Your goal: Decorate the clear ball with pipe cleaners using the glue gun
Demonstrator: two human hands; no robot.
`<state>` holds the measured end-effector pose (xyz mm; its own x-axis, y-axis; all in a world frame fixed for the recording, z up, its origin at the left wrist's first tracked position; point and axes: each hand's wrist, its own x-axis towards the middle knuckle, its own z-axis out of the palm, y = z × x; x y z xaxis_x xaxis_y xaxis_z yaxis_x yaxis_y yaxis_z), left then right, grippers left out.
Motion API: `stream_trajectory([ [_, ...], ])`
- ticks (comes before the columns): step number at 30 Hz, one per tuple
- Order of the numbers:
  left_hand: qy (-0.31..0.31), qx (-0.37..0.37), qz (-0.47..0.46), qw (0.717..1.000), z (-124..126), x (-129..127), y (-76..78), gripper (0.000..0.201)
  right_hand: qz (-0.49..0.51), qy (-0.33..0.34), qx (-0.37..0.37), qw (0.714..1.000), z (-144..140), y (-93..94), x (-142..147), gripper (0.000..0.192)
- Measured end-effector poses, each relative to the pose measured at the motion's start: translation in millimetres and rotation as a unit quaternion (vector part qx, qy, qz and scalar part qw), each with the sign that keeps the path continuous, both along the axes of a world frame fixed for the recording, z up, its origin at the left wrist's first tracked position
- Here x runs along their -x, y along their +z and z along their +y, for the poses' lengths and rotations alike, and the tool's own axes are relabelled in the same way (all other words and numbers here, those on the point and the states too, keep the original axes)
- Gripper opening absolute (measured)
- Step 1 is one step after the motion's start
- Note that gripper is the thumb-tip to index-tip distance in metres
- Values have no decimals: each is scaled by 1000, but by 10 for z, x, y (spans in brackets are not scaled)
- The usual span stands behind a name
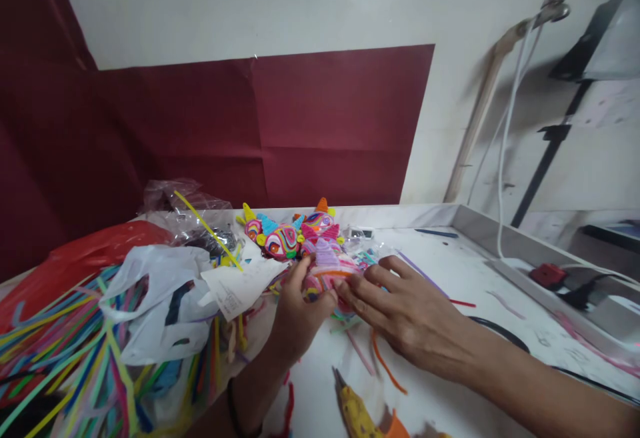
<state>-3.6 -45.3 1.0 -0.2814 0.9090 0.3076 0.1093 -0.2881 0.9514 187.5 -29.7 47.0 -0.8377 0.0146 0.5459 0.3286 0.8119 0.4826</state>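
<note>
Both hands are on a pink, lilac and orange pipe-cleaner figure (327, 268) with a ridged lilac piece on top. My left hand (299, 305) grips its left side between thumb and fingers. From the right, my right hand (400, 311) presses its fingertips against the front of the figure, partly hiding it. Right behind stand similar colourful figures (281, 241) with blue, yellow, orange and pink pointed pieces. A yellow glue gun (357, 413) lies on the table in front of me, its nozzle pointing away. An orange pipe cleaner (387, 365) lies between it and my right hand.
Bundled pipe cleaners (65, 358), a white plastic bag (150, 291), a red bag (110, 241) and a crumpled paper (245, 285) crowd the left. On the right, a power strip (525, 281) with plugs runs along the table's raised edge; a black cable (503, 328) crosses the table.
</note>
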Motion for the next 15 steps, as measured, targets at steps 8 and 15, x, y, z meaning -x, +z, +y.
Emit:
stream_trajectory([
  [8,-14,33,-8,999,26,10,-44,70,-50,49,-44,997,152,103,-22,34],
  [15,-47,15,-19,999,26,36,-85,68,-59,82,-55,993,186,208,10,41],
])
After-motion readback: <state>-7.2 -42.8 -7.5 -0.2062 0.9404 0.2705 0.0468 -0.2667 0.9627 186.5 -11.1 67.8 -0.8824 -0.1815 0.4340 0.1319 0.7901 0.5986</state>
